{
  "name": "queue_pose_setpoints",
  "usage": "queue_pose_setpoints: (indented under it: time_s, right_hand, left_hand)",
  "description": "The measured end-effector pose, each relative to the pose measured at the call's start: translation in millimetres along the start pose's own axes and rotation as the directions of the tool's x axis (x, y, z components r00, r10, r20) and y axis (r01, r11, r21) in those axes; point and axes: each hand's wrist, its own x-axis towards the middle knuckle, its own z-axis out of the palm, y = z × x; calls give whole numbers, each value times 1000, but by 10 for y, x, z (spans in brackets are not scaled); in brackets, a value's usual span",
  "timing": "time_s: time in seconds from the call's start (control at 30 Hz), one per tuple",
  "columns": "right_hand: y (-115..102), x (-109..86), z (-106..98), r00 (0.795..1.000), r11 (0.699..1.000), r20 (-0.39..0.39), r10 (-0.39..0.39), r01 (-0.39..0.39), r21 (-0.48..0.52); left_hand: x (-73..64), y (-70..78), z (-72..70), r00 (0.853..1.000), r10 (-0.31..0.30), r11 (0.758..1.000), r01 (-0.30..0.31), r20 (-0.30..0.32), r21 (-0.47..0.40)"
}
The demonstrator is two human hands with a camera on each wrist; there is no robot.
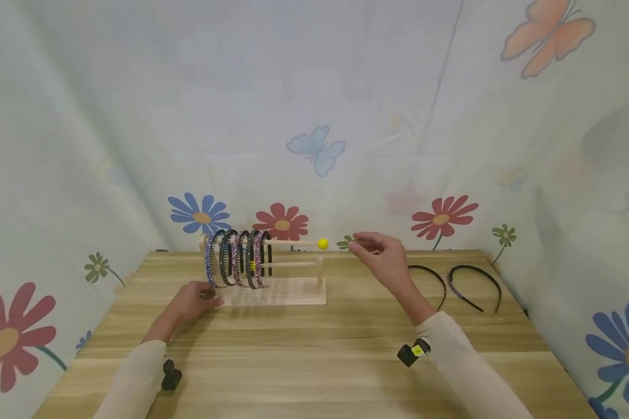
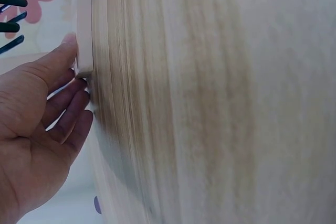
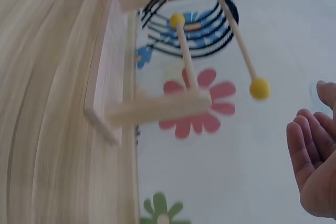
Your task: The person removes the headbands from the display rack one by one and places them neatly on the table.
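A wooden headband stand [image 1: 296,291] rests on the table, several glittery headbands hanging toward the left of its upper rod. The leftmost is a blue headband [image 1: 208,265]; the rightmost is a pink one [image 1: 259,262]. My left hand [image 1: 191,299] grips the left front corner of the base, with the thumb laid on the wood and the fingers round its end in the left wrist view. Beyond the yellow ball [image 1: 322,244] tipping the upper rod, my right hand [image 1: 385,259] is raised and holds nothing. Its fingers are loosely bent in the right wrist view.
Right of the stand, a black headband [image 1: 443,283] lies on the wood-grain table [image 1: 304,361], partly behind my right forearm. Beside it is another dark headband [image 1: 453,282] with blue glitter. A second yellow ball [image 3: 177,20] caps the lower rod. A flower-printed curtain [image 1: 314,87] surrounds the table.
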Motion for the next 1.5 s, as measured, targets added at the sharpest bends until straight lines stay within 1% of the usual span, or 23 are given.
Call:
queue_pose_setpoints:
  time_s: [0.1, 0.17, 0.4, 0.63, 0.77, 0.97, 1.2, 1.33, 1.5]
  right_hand:
    - [-118, -11, 194, 999, 999, 20, -35, 34, 42]
    - [-179, -19, 332, 999, 997, 32, -42, 40, 63]
    - [-274, -79, 812, 996, 991, 87, -20, 8, 137]
    - [-306, -93, 1193, 991, 990, 133, -34, 15, 141]
    - [-309, -85, 1373, 986, 990, 169, -16, -8, 139]
    - [-316, -67, 1562, 983, 989, 186, -2, -25, 143]
    - [-284, -57, 1699, 974, 982, 215, 67, -103, 158]
    - [-254, -41, 1763, 974, 980, 216, 74, -111, 164]
    - [-213, -30, 1818, 975, 983, 216, 57, -93, 158]
  left_hand:
    - [-4, 1, -6, 1000, 8, 1000, -8, -3, 0]
    - [-4, -1, -8, 1000, 7, 1000, -7, -4, 0]
    - [-10, -14, -6, 1000, -7, 1000, 7, -1, -3]
    - [-3, -23, 3, 1000, -15, 1000, 15, 4, -7]
    - [-8, -21, 3, 1000, -20, 1000, 20, -3, -9]
    - [-14, -9, -8, 1000, -5, 1000, 5, -4, -6]
    - [-9, 3, -10, 1000, -22, 1000, 22, -1, -10]
    - [4, 0, -8, 999, -41, 999, 41, 6, -14]
    - [2, -2, -7, 999, -43, 999, 43, 10, -9]
